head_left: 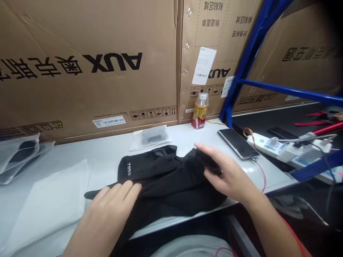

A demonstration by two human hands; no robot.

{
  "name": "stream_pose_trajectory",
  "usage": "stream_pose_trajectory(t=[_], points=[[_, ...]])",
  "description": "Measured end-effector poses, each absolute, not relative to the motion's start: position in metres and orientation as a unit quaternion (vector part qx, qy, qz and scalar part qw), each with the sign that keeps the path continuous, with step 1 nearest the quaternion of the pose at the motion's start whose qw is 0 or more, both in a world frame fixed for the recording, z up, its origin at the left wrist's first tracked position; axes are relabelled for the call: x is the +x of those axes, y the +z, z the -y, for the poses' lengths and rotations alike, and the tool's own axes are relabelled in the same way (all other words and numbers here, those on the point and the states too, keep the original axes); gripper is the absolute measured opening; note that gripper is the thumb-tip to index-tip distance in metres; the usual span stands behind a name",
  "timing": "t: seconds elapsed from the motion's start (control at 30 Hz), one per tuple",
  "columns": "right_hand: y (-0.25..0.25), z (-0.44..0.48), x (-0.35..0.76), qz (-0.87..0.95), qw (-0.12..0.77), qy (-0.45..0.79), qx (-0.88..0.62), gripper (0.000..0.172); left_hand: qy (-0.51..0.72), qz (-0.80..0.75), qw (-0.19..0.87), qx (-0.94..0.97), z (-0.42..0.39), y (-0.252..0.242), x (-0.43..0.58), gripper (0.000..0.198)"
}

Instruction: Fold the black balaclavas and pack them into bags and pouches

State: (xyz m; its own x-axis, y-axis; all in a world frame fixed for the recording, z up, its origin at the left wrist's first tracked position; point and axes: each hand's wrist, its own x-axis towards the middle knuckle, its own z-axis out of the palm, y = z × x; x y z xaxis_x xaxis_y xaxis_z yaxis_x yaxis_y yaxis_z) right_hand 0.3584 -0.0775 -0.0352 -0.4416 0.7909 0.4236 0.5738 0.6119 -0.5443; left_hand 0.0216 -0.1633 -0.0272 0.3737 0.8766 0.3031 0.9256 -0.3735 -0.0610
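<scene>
A black fabric garment [166, 178] was laid in a rumpled heap near the near edge of a white workbench [112, 153], with small white lettering printed on one soft fold. The left hand [104, 217] was rested on its near left part, with the fingers pressed together and lying flat. The right hand [230, 175] was placed over its right part, with the fingers lightly curved across a dark fold [209, 162] and the thumb below it; whether that fold was being pinched could not be told.

Just beyond the garment, a clear plastic bag [150, 138] holding a grey item was left on the bench. Translucent plastic bags [18, 157] and a flat white sheet of film [45, 203] were spread to the left. To the far right, a plastic bottle [200, 111] with a yellow label was stood against corrugated cardboard boxes [88, 64] printed with AUX, and a glossy smartphone [237, 142] was laid beside a red cable [261, 175]. A white power strip [265, 146] was seen past the bench, under a blue steel rack [249, 60].
</scene>
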Motion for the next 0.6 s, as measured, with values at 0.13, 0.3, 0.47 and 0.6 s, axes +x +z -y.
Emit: stream_pose_trajectory(t=[0.13, 0.3, 0.47, 0.6], points=[[-0.028, 0.093, 0.406, 0.817, 0.271, 0.204, -0.466, 0.02, -0.078, 0.544, 0.064, -0.833, 0.169, -0.027, 0.015, 0.025], [-0.029, 0.094, 0.42, 0.8, 0.299, 0.222, -0.471, 0.036, -0.072, 0.518, -0.08, -0.849, 0.164, -0.016, 0.001, 0.029], [-0.028, 0.078, 0.399, 0.815, 0.26, 0.235, -0.462, 0.024, -0.083, 0.577, 0.057, -0.811, 0.118, -0.012, -0.011, 0.046], [-0.028, 0.075, 0.385, 0.858, 0.175, 0.239, -0.42, 0.023, -0.039, 0.558, 0.04, -0.828, 0.089, -0.022, -0.011, 0.054]])
